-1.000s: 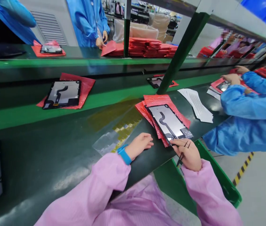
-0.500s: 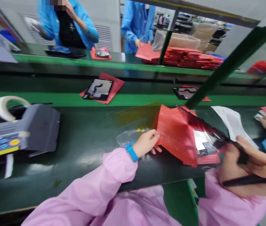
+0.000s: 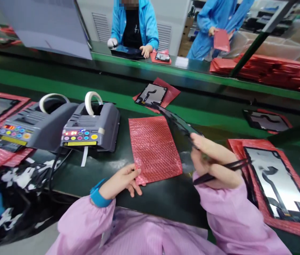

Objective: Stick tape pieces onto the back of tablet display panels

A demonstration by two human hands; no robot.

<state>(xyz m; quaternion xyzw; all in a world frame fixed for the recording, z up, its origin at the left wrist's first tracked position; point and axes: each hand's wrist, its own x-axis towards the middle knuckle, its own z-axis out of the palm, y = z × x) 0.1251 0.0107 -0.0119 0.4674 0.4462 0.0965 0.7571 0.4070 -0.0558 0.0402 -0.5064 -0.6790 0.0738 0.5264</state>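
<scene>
left hand pinches the pouch at its near left corner; right hand grips the panel by one end, tilted beside the pouch, plus tweezers. so one-ended a hold might slip; tweezers could scratch.

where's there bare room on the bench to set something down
The bench shows bare surface in front of the held bag, between it and the near edge, right of the left hand. A smaller patch lies between the held bag and the right dispenser. It is crowded at left, with dispensers, cables and white scraps, and at right, where a panel lies on red bags.
</scene>
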